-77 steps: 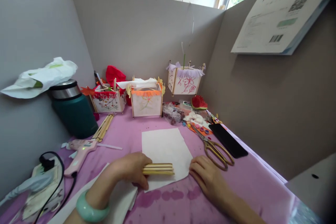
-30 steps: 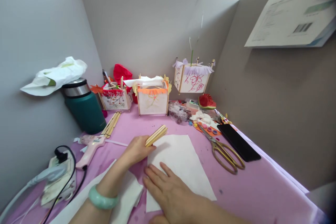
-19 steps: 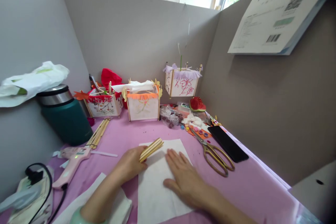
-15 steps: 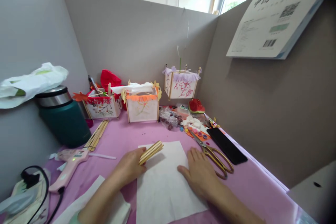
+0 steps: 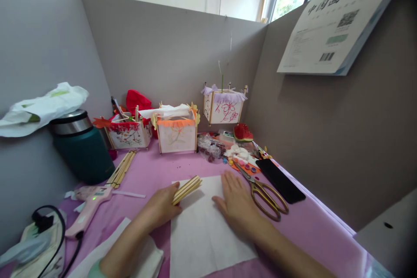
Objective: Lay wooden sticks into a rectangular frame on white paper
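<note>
A small bundle of wooden sticks is gripped in my left hand, above the left edge of a white sheet. The sheet lies flat on the purple tabletop. My right hand rests on the sheet's right side, palm down with fingers stretched out. Just to the right of that hand lie gold-handled scissors, blades pointing away from me. Under my left forearm are more folded white sheets.
At the left stand a pink glue gun, more sticks and a teal bottle. Along the back are paper lanterns, one hanging lantern and small craft bits. A black phone lies at the right.
My right hand has slid slightly left and forward over the sheet. My left hand stays in place with the sticks. The view has tilted a little.
</note>
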Demonstrator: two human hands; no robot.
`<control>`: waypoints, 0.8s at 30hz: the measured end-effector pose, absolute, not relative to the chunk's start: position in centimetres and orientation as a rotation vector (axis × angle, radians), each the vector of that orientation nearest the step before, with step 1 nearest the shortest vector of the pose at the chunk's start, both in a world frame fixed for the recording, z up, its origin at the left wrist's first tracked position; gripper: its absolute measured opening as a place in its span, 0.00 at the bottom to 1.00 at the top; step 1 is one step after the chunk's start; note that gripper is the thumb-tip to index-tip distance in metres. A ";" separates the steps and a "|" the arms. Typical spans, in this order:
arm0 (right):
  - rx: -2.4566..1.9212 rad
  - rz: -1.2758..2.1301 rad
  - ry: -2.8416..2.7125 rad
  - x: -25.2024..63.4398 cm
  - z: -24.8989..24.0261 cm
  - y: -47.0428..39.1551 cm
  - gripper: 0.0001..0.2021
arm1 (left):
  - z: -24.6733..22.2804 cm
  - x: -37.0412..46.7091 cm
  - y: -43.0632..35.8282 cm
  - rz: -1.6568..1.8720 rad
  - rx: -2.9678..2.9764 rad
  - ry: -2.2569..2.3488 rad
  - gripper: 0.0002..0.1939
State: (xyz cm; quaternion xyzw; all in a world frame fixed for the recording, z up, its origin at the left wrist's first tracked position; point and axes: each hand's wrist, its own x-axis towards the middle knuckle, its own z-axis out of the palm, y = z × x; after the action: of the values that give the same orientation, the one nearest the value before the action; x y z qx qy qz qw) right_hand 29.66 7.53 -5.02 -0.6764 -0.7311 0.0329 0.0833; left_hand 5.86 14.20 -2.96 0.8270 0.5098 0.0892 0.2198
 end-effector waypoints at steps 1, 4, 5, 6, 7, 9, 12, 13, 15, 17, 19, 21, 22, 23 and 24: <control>-1.908 0.130 -2.273 29.4 -5.1 6.5 0.37 | -3.0 5.8 14.2 0.250 2.290 1.412 0.34; -1.751 0.294 -2.410 29.1 -5.5 3.8 0.39 | -3.1 5.8 14.2 0.241 2.290 1.435 0.35; -1.816 0.320 -2.375 29.2 -5.6 3.2 0.39 | -3.1 5.8 14.3 0.231 2.288 1.448 0.35; -1.921 0.325 -2.310 29.5 -5.6 2.8 0.40 | -3.1 5.8 14.3 0.221 2.288 1.459 0.34; -2.033 0.318 -2.235 29.7 -5.6 2.6 0.41 | -3.1 5.9 14.3 0.212 2.290 1.468 0.34; -2.129 0.277 -2.159 29.7 -5.4 2.4 0.40 | -3.1 5.9 14.3 0.203 2.310 1.472 0.32; -1.793 0.299 -2.391 28.7 -5.3 2.0 0.38 | -3.1 5.9 14.2 0.202 2.328 1.457 0.32; -1.636 0.349 -2.487 28.4 -5.4 1.6 0.39 | -3.1 5.9 14.2 0.203 2.323 1.454 0.33; -1.511 0.478 -2.577 28.1 -5.3 0.9 0.42 | -2.8 5.9 14.1 0.208 2.305 1.459 0.34; -1.645 0.568 -2.532 28.3 -4.6 0.2 0.43 | -2.5 5.8 14.1 0.222 2.292 1.451 0.33; -1.833 0.589 -2.445 28.6 -3.3 0.0 0.42 | -2.1 5.8 14.1 0.252 2.263 1.419 0.27; -1.836 0.555 -2.426 28.3 -2.2 0.2 0.41 | -1.8 5.6 14.2 0.331 2.207 1.427 0.17; -1.754 0.526 -2.448 27.8 -1.9 0.5 0.41 | -1.7 5.5 14.2 0.377 2.177 1.451 0.13; -1.619 0.502 -2.492 26.9 -2.0 0.7 0.42 | -1.7 5.5 14.2 0.419 2.154 1.482 0.11; -1.463 0.485 -2.536 25.9 -2.4 1.0 0.42 | -1.7 5.4 14.2 0.447 2.142 1.506 0.10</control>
State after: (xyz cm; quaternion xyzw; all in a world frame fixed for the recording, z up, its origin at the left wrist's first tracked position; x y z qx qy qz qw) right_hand 25.90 0.95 -2.42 -0.4912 -0.8513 0.1628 0.0868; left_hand 5.41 14.24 -1.68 0.7827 0.5505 0.1632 0.2401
